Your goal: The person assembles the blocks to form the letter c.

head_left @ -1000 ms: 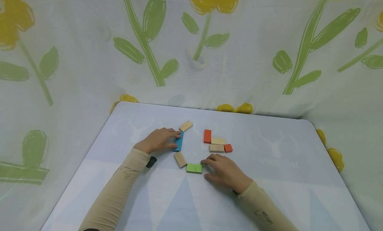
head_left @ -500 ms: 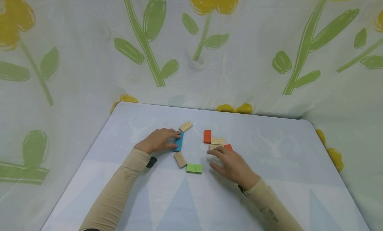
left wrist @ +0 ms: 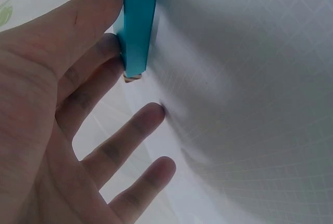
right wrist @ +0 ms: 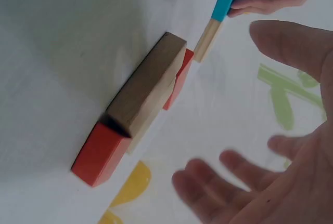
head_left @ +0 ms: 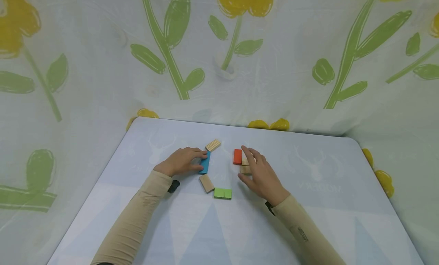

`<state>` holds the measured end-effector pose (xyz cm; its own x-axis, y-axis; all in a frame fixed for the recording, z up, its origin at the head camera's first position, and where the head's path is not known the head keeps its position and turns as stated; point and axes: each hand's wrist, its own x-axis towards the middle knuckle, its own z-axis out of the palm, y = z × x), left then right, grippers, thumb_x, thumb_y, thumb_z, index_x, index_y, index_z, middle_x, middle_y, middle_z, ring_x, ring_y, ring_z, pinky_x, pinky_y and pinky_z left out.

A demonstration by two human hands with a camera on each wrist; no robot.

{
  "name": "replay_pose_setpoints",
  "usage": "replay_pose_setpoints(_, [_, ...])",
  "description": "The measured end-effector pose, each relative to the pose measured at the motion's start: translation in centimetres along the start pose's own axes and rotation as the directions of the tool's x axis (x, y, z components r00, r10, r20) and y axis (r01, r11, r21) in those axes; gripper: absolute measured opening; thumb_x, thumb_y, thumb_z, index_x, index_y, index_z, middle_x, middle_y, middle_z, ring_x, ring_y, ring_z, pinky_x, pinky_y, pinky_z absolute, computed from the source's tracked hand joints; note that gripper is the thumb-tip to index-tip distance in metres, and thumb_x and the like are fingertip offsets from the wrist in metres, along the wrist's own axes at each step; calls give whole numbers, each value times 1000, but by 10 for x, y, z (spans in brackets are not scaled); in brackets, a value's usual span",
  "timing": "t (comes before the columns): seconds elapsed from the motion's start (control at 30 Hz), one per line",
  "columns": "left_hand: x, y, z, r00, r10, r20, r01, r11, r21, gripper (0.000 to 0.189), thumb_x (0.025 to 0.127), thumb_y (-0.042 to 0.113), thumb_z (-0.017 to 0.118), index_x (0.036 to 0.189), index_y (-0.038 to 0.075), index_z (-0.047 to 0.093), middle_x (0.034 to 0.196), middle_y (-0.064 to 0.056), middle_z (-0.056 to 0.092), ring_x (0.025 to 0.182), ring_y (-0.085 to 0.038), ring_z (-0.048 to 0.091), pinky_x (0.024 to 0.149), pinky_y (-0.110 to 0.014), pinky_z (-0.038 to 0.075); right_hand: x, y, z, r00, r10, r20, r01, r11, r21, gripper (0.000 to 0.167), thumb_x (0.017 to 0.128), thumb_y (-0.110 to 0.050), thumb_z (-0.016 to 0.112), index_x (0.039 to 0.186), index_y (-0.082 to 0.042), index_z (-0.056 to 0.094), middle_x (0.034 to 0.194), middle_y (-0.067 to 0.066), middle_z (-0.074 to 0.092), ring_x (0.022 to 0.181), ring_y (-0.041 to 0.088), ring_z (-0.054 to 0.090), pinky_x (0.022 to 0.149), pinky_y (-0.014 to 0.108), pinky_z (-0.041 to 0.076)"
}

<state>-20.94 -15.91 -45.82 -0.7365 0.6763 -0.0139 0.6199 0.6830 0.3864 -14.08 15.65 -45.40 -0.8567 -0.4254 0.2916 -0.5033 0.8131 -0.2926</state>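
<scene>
My left hand [head_left: 181,161] rests its thumb and fingertips on a long blue block [head_left: 205,163] lying on the table. In the left wrist view, thumb and two fingers touch the same side of that blue block [left wrist: 138,21], while the other two fingers are spread off it. Over the group on the right, my right hand [head_left: 262,177] hovers with fingers spread and nothing in it. Beneath it are two plain wooden blocks [head_left: 245,169], partly covered, beside an upright-lying red block [head_left: 237,157]. A small red block [right wrist: 101,154] shows in the right wrist view, hidden by the hand in the head view.
A ridged wooden block [head_left: 213,145] lies at the blue block's far end. Near its other end, a plain wooden block [head_left: 207,183] meets a green block [head_left: 223,193], forming a curved line. The white table [head_left: 308,234] is backed by a flower-patterned curtain [head_left: 281,66].
My right hand has left the green block's side and moved away, up over the wooden and red blocks, its fingers now pointing forward. The left hand stays on the blue block.
</scene>
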Motion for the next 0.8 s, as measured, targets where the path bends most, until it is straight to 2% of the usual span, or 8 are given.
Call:
replay_pose_setpoints(0.1, [1, 0, 0, 1000, -4, 6, 4, 1000, -2, 49, 94, 31, 74, 136, 7, 65, 144, -8, 59, 127, -33, 57, 104, -48, 48, 8, -1, 2, 998, 51, 25, -50, 998, -36, 102, 87, -34, 81, 163, -10, 17, 156, 22, 34, 135, 42, 44, 107, 56, 44])
replay_pose_setpoints(0.2, [1, 0, 1, 1000, -1, 6, 1, 1000, -2, 50, 94, 32, 74, 136, 7, 65, 143, -8, 59, 127, -33, 58, 104, -48, 48, 17, -4, 3, 994, 97, 58, -93, 993, -68, 101, 88, -37, 80, 162, -9, 18, 158, 22, 32, 136, 43, 42, 107, 57, 43])
replay_pose_setpoints(0.37, [2, -1, 2, 1000, -12, 13, 13, 1000, -4, 50, 95, 32, 73, 137, 7, 64, 145, -7, 58, 128, -32, 57, 105, -48, 47, 31, -7, 7, 979, 168, 113, -158, 984, -87, 97, 89, -38, 78, 161, -11, 20, 157, 20, 33, 130, 44, 48, 105, 56, 45])
replay_pose_setpoints(0.63, [2, -1, 2, 1000, -18, 18, 18, 1000, 5, 50, 94, 32, 74, 137, 7, 64, 143, -7, 59, 126, -32, 58, 103, -48, 48, 45, -4, 12, 969, 191, 154, -185, 981, -55, 93, 90, -33, 77, 161, -11, 20, 155, 20, 35, 129, 44, 48, 106, 57, 44])
replay_pose_setpoints(0.8, [1, -1, 1, 1000, -23, 19, 23, 1000, 1, 50, 94, 31, 74, 137, 7, 64, 143, -7, 59, 126, -32, 58, 104, -48, 48, 55, 0, 14, 956, 225, 186, -213, 974, -83, 90, 91, -34, 76, 159, -7, 24, 153, 23, 38, 129, 45, 47, 107, 57, 43])
